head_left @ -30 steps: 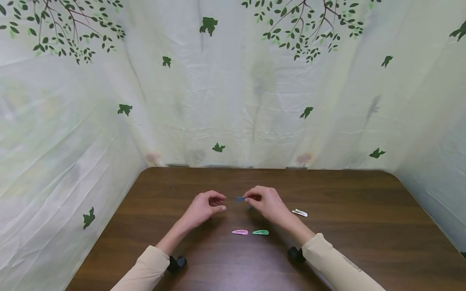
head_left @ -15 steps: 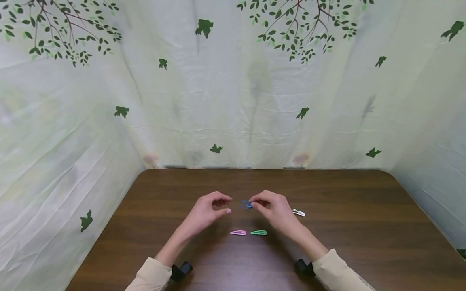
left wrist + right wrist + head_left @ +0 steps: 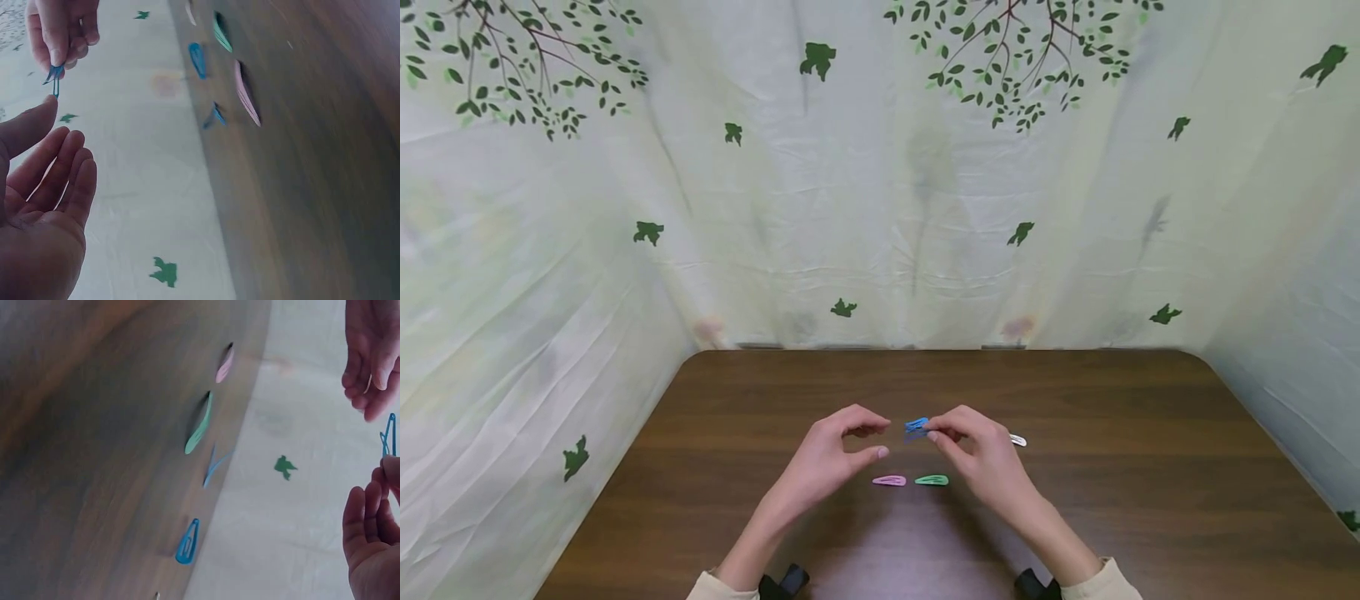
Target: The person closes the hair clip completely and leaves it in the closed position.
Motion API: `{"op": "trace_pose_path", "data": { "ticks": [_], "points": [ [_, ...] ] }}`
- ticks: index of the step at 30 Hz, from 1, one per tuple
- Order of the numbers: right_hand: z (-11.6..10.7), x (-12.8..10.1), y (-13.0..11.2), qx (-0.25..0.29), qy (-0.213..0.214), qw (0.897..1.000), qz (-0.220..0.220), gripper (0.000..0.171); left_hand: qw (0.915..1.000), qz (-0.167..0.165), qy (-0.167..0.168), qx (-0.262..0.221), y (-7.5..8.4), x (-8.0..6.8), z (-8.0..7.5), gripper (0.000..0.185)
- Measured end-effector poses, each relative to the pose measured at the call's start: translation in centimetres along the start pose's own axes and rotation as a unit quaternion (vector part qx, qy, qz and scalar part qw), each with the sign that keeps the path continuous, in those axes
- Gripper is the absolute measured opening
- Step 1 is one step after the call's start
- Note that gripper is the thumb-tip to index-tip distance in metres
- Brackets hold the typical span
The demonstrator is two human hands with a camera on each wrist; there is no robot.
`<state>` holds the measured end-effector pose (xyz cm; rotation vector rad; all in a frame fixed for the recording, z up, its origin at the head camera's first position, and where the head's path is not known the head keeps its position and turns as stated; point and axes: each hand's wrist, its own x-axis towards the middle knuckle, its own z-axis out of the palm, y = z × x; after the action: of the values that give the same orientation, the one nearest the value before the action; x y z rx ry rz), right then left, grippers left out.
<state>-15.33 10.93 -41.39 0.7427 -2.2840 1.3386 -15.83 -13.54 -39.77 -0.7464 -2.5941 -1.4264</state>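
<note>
My right hand [image 3: 981, 450] pinches a blue snap hair clip [image 3: 391, 432] between thumb and fingertips, above the table. The clip stands sprung apart, its free end toward my left hand [image 3: 831, 454]. That left hand holds nothing; thumb and fingers are spread a short gap from the clip. On the table beneath lie one flat blue clip [image 3: 187, 542] and another blue clip [image 3: 216, 115] that is bent open; in the head view they overlap the held one. Nearer me rest a pink hair clip [image 3: 889, 481] and a green hair clip [image 3: 932, 480], side by side.
A white hair clip [image 3: 1018, 440] lies behind my right hand, partly covered by it. The brown wooden table [image 3: 737, 392] ends at a pale curtain [image 3: 887, 167] printed with leaves and birds. Dark wrist cameras sit below both hands.
Both hands have come a little nearer me, the right one also rightward with the blue clip. The left hand's fingers have spread wider. The view has shifted slightly.
</note>
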Motion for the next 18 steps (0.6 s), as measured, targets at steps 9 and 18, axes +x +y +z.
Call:
{"op": "trace_pose_path", "data": {
  "ticks": [9, 18],
  "points": [
    [-0.8, -2.1, -1.6, 0.005, 0.023, 1.0, -0.017, 0.019, 0.9994, 0.023, 0.009, -0.026, 1.4, -1.6, 0.7, 0.032],
    [-1.1, -3.5, -2.9, 0.012, 0.058, 0.998, -0.035, 0.021, 0.9983, 0.05, 0.024, -0.019, 2.0, -2.5, 1.0, 0.031]
  ]
}}
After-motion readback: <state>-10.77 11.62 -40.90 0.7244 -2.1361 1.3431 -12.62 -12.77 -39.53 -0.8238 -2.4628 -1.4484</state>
